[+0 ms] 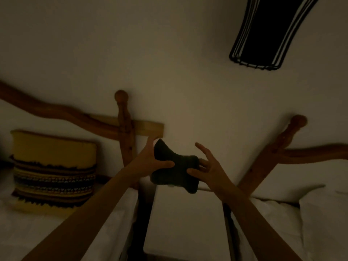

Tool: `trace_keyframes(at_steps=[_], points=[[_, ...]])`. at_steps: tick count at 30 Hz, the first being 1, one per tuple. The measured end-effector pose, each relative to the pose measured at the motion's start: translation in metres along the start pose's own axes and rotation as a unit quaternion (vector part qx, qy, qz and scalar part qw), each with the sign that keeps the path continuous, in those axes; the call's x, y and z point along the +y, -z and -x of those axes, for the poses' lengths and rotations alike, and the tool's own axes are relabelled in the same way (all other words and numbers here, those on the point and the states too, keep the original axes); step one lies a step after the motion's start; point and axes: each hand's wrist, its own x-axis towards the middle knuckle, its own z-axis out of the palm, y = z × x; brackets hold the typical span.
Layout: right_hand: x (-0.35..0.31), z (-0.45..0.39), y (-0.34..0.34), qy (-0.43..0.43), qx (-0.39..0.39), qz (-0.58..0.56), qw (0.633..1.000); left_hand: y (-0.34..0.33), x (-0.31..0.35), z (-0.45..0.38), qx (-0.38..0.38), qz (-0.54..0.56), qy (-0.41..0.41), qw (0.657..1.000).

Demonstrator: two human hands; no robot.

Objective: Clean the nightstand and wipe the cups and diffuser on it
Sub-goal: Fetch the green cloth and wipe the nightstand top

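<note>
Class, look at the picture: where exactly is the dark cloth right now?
In the head view, the cloth is held up mid-frame between the left hand and right hand, above the white nightstand between the two beds.

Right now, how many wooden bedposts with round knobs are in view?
2. One bedpost stands left of the hands, beside the striped pillow; the other bedpost leans at right. Others may lie outside the frame.
</note>
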Motion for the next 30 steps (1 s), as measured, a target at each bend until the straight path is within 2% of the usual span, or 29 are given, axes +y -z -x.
trace_keyframes(at_steps=[3, 7, 10, 12, 14, 17, 19, 22, 24, 26, 28, 30], points=[[-0.019, -0.002, 0.003, 0.042, 0.014, 0.12, 0.992, 0.006, 0.02, -0.005, -0.03, -0.131, -0.029, 0.99], [-0.041, -0.01, 0.003, 0.071, 0.039, 0.279, 0.957, 0.009, 0.042, -0.01, -0.116, -0.247, -0.143, 0.951], [-0.058, -0.018, 0.006, 0.087, 0.047, 0.392, 0.915, 0.011, 0.054, -0.012, -0.097, -0.309, -0.168, 0.931], [-0.067, -0.021, 0.012, 0.093, 0.049, 0.423, 0.9, 0.017, 0.059, -0.015, -0.088, -0.309, -0.173, 0.931], [-0.073, -0.023, 0.021, 0.093, 0.044, 0.389, 0.915, 0.026, 0.062, -0.018, -0.093, -0.298, -0.178, 0.933], [-0.084, -0.019, 0.026, 0.063, -0.021, 0.207, 0.976, 0.041, 0.064, -0.023, -0.105, -0.313, -0.175, 0.928], [-0.088, -0.017, 0.021, 0.058, -0.052, 0.08, 0.994, 0.046, 0.07, -0.018, -0.132, -0.235, -0.129, 0.954], [-0.093, -0.018, 0.006, 0.067, -0.003, 0.007, 0.998, 0.05, 0.078, -0.011, -0.157, -0.133, -0.089, 0.975], [-0.1, -0.02, -0.004, 0.077, 0.021, 0.018, 0.997, 0.049, 0.083, -0.005, -0.172, -0.116, -0.053, 0.977], [-0.111, -0.022, -0.011, 0.074, 0.011, 0.047, 0.996, 0.043, 0.086, -0.001, -0.206, -0.095, -0.01, 0.974], [-0.119, -0.024, -0.016, 0.031, -0.006, 0.025, 0.999, 0.035, 0.088, 0.003, -0.235, -0.074, 0.011, 0.969], [-0.118, -0.027, -0.017, -0.05, -0.017, -0.087, 0.995, 0.029, 0.085, 0.006, -0.222, -0.048, 0.017, 0.974]])
